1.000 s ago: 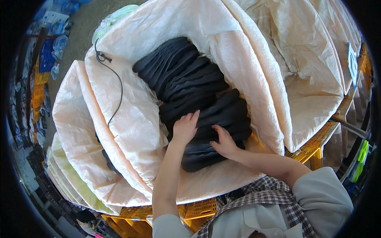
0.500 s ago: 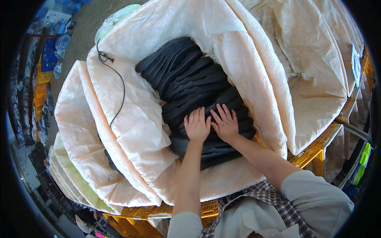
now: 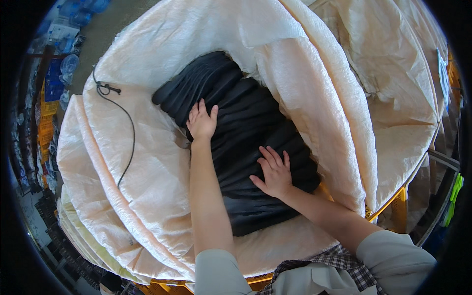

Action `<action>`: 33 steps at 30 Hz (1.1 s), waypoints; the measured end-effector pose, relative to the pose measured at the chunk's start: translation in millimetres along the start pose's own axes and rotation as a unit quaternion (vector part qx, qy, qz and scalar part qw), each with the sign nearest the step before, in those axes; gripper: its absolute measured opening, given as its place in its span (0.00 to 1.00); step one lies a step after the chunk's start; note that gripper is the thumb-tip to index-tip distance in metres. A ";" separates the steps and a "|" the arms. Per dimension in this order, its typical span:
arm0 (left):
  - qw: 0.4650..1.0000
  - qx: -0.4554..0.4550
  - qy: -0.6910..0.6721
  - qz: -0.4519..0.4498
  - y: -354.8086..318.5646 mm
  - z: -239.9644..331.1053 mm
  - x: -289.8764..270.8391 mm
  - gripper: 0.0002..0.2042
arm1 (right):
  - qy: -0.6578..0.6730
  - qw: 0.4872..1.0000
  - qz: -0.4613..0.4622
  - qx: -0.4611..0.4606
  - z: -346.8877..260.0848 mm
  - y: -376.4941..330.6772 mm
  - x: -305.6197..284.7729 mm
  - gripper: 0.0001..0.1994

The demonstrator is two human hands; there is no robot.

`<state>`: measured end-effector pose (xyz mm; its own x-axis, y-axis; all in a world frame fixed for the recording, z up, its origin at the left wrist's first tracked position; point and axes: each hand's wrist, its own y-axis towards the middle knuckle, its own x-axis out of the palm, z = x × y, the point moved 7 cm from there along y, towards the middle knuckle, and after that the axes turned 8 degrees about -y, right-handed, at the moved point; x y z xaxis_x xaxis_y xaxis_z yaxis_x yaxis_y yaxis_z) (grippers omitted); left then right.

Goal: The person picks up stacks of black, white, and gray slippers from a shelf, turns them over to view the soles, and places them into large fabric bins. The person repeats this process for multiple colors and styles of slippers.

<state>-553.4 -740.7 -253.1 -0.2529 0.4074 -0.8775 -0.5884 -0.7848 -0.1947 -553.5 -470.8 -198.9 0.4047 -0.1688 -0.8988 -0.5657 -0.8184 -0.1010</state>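
**Black cloth pressed flat in the sack**

Pleated black fabric (image 3: 246,142) lies spread inside the big cream woven sack (image 3: 147,162), most of it already laid down between the sack's folded walls; I judge the near end and edges are not yet smoothed. My left hand (image 3: 201,122) rests on the cloth's upper left part, fingers (image 3: 198,109) splayed and flat, gripping nothing. My right hand (image 3: 275,173) presses lower right, palm down, fingers spread wide, arm bent inward. A thin black cord (image 3: 129,129) trails across the sack's left wall.
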 end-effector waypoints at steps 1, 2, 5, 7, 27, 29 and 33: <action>0.999 0.021 0.029 -0.012 -7.9 6.7 9.7 0.29 | -0.005 1.000 -0.001 0.002 0.3 -1.5 1.5 0.26; 0.998 0.039 0.054 -0.012 -27.5 13.6 21.7 0.28 | -0.011 1.000 -0.001 0.000 -0.2 -3.5 1.8 0.25; 0.990 0.091 0.095 0.043 -55.9 18.1 32.8 0.28 | -0.009 1.000 -0.019 0.009 -1.2 -4.6 3.9 0.25; 0.984 0.091 0.139 0.057 -44.0 9.9 36.4 0.30 | -0.009 1.000 -0.018 0.010 -2.6 -4.1 4.1 0.26; 0.975 0.139 0.127 -0.123 128.3 31.1 -36.2 0.24 | -0.053 0.998 0.029 -0.005 -6.5 -6.9 9.6 0.28; 0.954 0.203 0.185 -0.119 92.9 32.5 -32.0 0.21 | -0.038 0.999 0.004 0.001 -5.5 -5.3 10.9 0.28; 0.985 0.113 0.082 -0.099 86.0 2.4 -41.9 0.28 | -0.050 0.999 0.008 -0.006 -8.5 -3.6 7.4 0.29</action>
<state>-595.3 -824.2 -232.0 0.0018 0.4465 -0.8948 -0.7738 -0.5662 -0.2841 -542.4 -473.7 -201.6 0.3210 -0.1269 -0.9385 -0.5631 -0.8224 -0.0814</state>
